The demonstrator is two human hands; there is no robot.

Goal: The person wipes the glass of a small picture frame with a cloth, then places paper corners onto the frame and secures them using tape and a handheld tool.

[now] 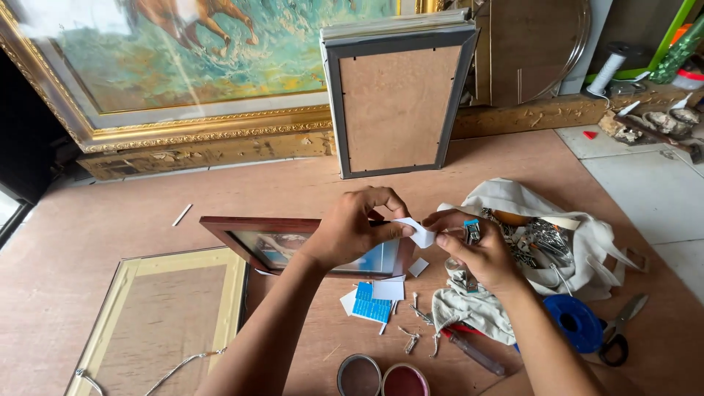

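My left hand (357, 226) and my right hand (475, 249) meet over the brown board floor, both pinching a small white piece of paper or tape backing (420, 233). My right hand also holds a small blue-and-silver object (471, 230) between its fingers. Just under my left hand lies a small dark red picture frame (249, 233) with a picture facing up. Below it lie a blue sheet of adhesive squares (371, 303) and white paper scraps (388, 290).
A white cloth bag (587, 235) with metal clips lies at right, with a blue tape reel (573, 320) and scissors (618, 330). A grey frame (397, 103) leans against a large gold-framed painting (198, 125). A pale frame (158, 319) lies at left; two round lids (381, 378) lie near me.
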